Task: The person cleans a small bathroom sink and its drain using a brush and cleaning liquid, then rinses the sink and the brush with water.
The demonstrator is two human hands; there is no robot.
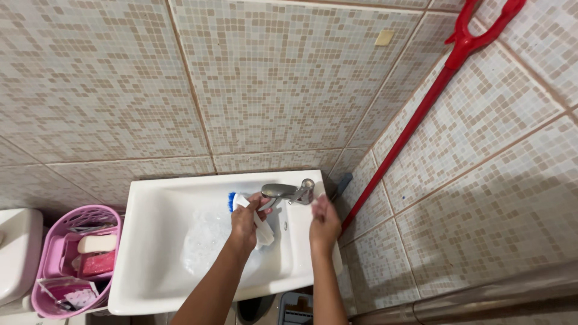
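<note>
White foam lies in the sink (150, 241), so you look to be in the middle of scrubbing it. Your left hand (245, 221) is closed tight around the white handle of a scrub brush (250, 212). Its blue bristles poke out just under the spout of the silver tap (288, 192). The brush is over the back of the basin, right beside the tap.

Your right hand (325, 221) holds nothing. Its fingers are loosely open and reach up near the tap's base, at the sink's right edge. I cannot tell if they touch it.

Next, I think you will need to turn the tap or steady it with that free hand. Keep the brush pressed close and go gently, since the foam may make things slippery.

A pink basket (54, 253) with soap bars stands to the left, and a red mop handle (421, 108) leans on the tiled wall.
</note>
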